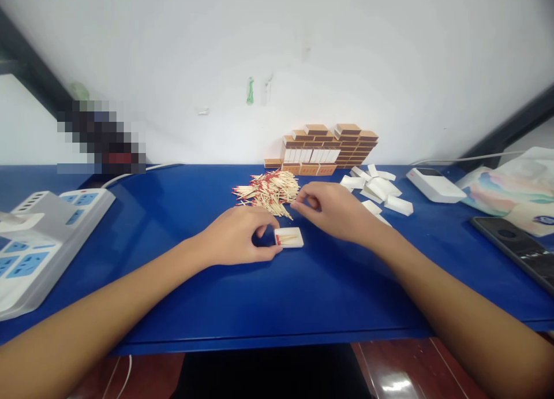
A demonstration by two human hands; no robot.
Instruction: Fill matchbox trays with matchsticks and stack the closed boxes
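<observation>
My left hand grips the left end of a small white matchbox tray between thumb and fingers. A few red-tipped matches lie inside it. Just behind the tray is a loose heap of matches with red heads and pale sticks. My right hand is at the right edge of this heap, its thumb and fingertips drawn together. Whether a match is between those fingertips is too small to make out.
Stacked brown and white matchboxes stand against the wall. White empty trays are scattered right of the heap. Farther right are a white device, a dark phone and a plastic package. A power strip lies left on the blue table.
</observation>
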